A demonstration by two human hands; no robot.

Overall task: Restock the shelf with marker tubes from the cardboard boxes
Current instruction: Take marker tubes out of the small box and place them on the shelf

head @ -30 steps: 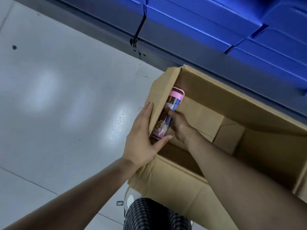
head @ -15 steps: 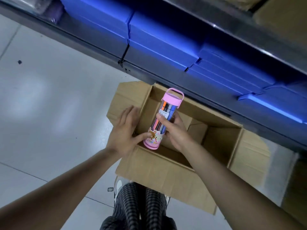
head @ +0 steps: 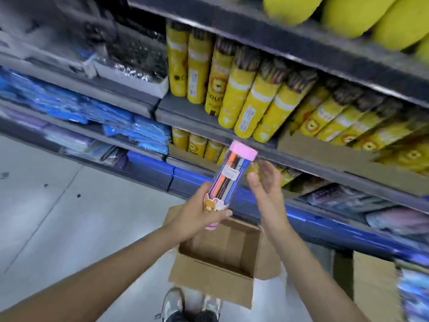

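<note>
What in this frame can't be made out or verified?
- Head view: the marker tube base is hidden by the left hand.
- Cardboard box floor is in shadow; more tubes can't be confirmed.
- Left shelves are motion-blurred.
- Right hand contact with the tube is unclear.

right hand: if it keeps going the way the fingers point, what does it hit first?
Probably the yellow tubes on the lower shelf. The right hand is open, fingers aimed up and forward just past the marker tube held in the left hand. Depth is unclear; the shelf edge could come first.
</note>
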